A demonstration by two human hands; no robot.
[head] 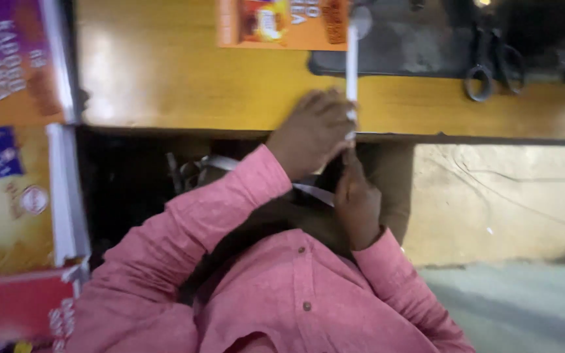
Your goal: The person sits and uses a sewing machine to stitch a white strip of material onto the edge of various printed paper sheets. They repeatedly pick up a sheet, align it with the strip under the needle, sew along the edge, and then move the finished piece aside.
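Pink shirt sleeves fill the near view at 6 o'clock. Left hand is closed on a slim white strip — pale, straight, running toward 12 o'clock across the wooden counter. Right hand is held just below it, fingers curled; whether the strip is gripped cannot be told. Scissors are seen at 1 o'clock on the counter's dark part. An orange packet lies at 12 o'clock. Purple, yellow and red packages are stacked at 9 o'clock — a plastered wall at 3 o'clock.
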